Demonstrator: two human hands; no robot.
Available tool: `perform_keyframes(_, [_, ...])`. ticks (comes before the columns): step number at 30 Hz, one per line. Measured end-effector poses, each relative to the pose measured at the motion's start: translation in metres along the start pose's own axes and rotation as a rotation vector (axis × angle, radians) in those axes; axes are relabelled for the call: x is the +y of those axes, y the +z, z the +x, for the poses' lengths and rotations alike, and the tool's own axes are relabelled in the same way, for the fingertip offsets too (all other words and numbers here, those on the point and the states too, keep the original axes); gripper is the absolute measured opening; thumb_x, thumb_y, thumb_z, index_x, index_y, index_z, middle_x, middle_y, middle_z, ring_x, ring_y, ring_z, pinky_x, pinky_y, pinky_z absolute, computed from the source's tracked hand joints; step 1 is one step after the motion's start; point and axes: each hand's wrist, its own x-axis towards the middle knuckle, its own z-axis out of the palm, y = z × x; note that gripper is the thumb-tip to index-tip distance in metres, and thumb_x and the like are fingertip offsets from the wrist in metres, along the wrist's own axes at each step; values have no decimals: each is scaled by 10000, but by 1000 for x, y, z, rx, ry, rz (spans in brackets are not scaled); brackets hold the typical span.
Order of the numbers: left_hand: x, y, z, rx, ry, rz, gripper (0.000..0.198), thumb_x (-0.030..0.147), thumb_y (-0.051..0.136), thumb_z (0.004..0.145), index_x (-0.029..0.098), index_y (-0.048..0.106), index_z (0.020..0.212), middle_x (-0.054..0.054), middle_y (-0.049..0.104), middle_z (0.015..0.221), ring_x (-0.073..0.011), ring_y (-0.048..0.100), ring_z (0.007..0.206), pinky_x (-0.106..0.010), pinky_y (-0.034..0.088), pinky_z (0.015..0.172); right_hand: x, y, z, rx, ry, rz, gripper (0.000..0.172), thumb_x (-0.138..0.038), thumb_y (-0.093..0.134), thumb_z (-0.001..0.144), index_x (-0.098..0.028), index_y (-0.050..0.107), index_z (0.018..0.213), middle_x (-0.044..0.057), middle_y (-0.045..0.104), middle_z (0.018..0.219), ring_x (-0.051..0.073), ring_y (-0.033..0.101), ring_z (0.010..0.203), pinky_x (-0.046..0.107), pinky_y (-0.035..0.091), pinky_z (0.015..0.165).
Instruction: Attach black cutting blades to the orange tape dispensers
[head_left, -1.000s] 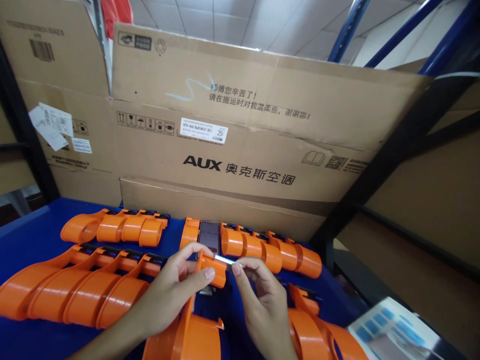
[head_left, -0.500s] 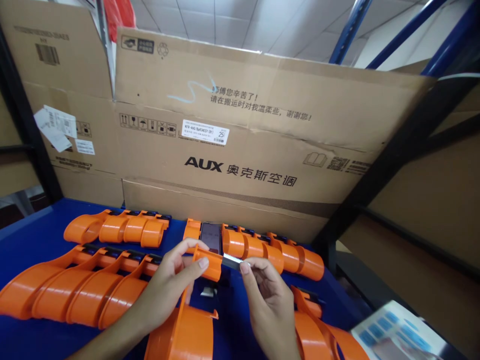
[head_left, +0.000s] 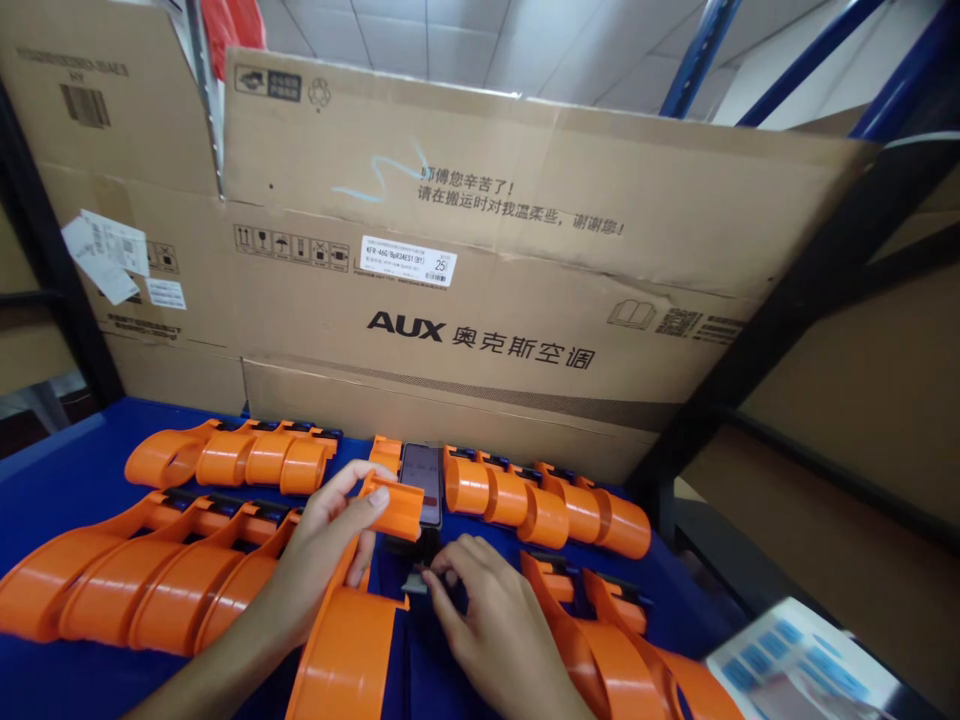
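My left hand (head_left: 337,535) is closed around an orange plastic tape dispenser (head_left: 346,650), with its flat head (head_left: 397,508) between thumb and fingers and its wide curved band hanging below. No serrated blade shows on that head from this side. Just right of it, my right hand (head_left: 487,610) is low over the blue table, thumb and fingertips bent together beside a small grey metal piece (head_left: 414,583). Dark parts lie behind those fingertips, and what they pinch is hidden. A dark phone (head_left: 421,480) lies beyond the hands.
Rows of orange tape dispensers with black strips sit at left (head_left: 176,590), back left (head_left: 225,455), back right (head_left: 544,510) and right (head_left: 615,660). Behind the blue tabletop (head_left: 75,455) stands a cardboard sheet (head_left: 480,290). A white-and-blue printed packet (head_left: 799,660) lies at right.
My right hand has moved down and left, away from the dispenser head, where it held a serrated blade strip. The left hand and dispenser have shifted slightly left and up. The phone screen looks brighter.
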Motion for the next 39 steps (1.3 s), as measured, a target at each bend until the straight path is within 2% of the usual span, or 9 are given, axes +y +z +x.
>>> perform_keyframes(12, [1,5,-2,14,10,62,355,464,622,962,216,545,1204,140,447,372,-76,325,329,-175,271,422,1,8,0,-153,-79,-163,111,-134,648,931,-245,648,933,46,668,1072,222,648,932,323,495,751])
perform_keyframes(21, [-1,2,-3,-31,34,111,275,476,597,985,225,602,1095,125,448,386,-74,324,337,-189,249,423,2,4,0,-81,-71,-130,108,-148,626,948,-249,665,957,44,688,1041,224,664,914,326,517,770])
perform_keyframes(25, [-5,1,0,-38,25,118,297,494,603,980,224,606,1105,125,449,388,-76,348,335,-184,270,423,-3,-6,-2,26,-53,84,115,-241,571,1011,-250,665,945,35,708,984,215,676,903,312,527,788])
perform_keyframes(27, [-7,2,3,-23,15,100,329,518,613,967,227,593,1118,98,540,473,-86,434,372,-181,321,434,-6,-11,-3,74,-39,264,111,-286,567,1025,-263,663,1076,20,722,996,198,685,896,292,532,801])
perform_keyframes(29, [-8,3,4,-15,-1,80,368,547,618,954,230,577,1138,68,616,576,-99,510,415,-186,354,439,-8,-14,-4,118,-12,413,228,-315,560,1031,-277,617,1249,9,732,1004,188,690,874,278,534,794])
perform_keyframes(31, [-10,5,3,-55,-22,78,397,557,609,957,231,554,1178,69,618,587,-106,531,422,-188,350,436,-9,-16,-5,144,10,509,272,-339,540,1039,-275,597,1296,9,734,991,189,689,861,274,533,783])
perform_keyframes(33, [-11,7,-1,-133,-51,100,424,546,593,975,230,521,1248,92,568,524,-114,527,416,-191,345,448,-9,-18,-4,149,7,559,197,-362,519,1044,-255,661,1127,10,718,933,191,676,837,273,522,776])
perform_keyframes(36, [-11,11,-11,-224,-96,163,447,538,573,995,239,485,1316,101,545,528,-116,514,431,-204,355,467,-6,-20,-3,127,-6,611,329,-396,505,1042,-226,623,787,2,641,790,179,625,747,260,485,716])
perform_keyframes(39, [-9,15,-20,-304,-128,232,457,546,550,1007,261,461,1353,25,699,720,-118,539,495,-225,422,514,-4,-22,-3,137,-2,697,369,-411,500,1032,-221,558,721,-17,576,715,161,564,674,245,443,649])
